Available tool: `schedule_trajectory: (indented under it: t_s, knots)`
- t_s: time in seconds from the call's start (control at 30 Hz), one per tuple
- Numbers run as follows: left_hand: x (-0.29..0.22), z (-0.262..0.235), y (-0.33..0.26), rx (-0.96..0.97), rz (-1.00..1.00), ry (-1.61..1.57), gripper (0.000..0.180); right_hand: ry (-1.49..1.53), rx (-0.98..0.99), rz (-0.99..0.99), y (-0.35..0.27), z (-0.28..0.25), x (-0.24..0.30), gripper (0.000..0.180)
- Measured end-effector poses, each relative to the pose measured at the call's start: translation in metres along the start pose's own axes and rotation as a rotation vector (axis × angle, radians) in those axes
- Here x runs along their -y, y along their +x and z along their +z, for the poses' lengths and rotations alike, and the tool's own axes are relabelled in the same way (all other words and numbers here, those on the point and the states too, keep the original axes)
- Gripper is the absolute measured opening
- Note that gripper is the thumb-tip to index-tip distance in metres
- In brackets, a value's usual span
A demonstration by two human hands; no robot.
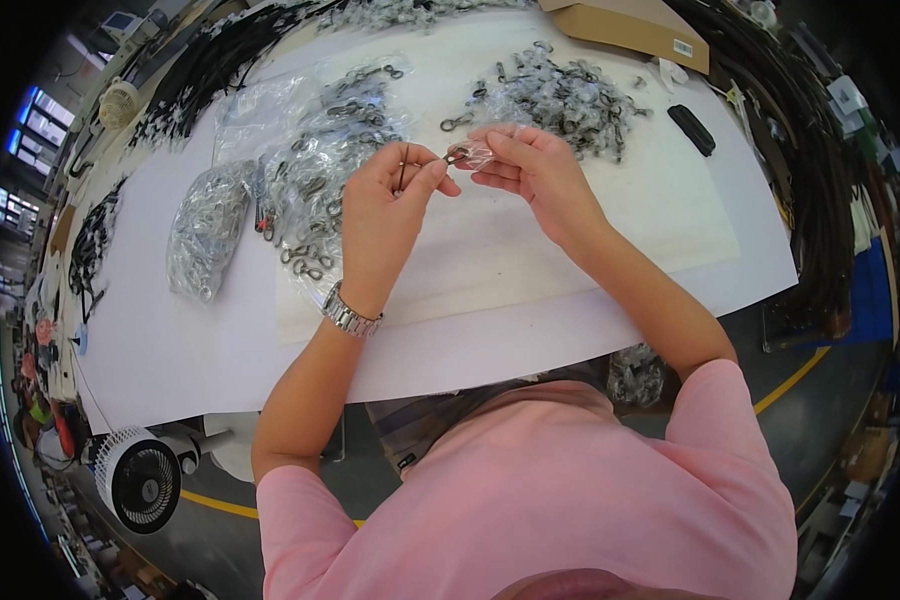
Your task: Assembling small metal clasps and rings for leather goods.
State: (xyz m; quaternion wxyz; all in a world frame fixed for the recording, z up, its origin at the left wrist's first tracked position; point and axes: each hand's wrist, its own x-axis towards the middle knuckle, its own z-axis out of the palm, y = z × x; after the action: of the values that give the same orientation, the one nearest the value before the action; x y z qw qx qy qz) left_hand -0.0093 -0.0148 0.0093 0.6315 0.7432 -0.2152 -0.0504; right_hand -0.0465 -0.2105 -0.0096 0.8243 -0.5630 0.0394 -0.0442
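Above white table [530, 300] | left hand [385, 215] pinching metal clasp [457, 154], long axis sideways, toward right | right hand [535, 170] fingertips pinching small clear bag [478, 153]

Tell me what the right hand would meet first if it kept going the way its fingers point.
The right hand points left, toward the left hand. First in line is probably the small dark metal clasp pinched between both hands, then the left hand's fingertips. Depth is hard to judge.

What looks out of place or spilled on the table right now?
Nothing stands out. The metal clasps lie in loose heaps on the white table, and both hands hold a small clear bag over it.
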Motion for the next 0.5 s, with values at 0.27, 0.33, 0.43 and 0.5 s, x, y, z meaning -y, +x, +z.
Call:
schedule_trajectory:
  t_s: [0.27,0.33,0.43,0.5]
  knots:
    - [0.002,-0.001,0.000,0.022,0.013,0.055,0.013,-0.022,0.105,-0.028,-0.002,0.001,0.003,0.033]
    - [0.001,0.002,-0.001,0.006,0.005,0.026,0.015,-0.010,0.104,-0.014,-0.002,0.003,0.000,0.036]
    - [-0.003,0.007,-0.004,-0.041,-0.014,-0.029,0.022,0.048,0.106,0.031,-0.002,0.004,-0.008,0.038]
    - [-0.001,0.008,-0.004,-0.049,-0.007,-0.044,0.027,0.063,0.133,0.029,-0.002,0.006,-0.006,0.038]
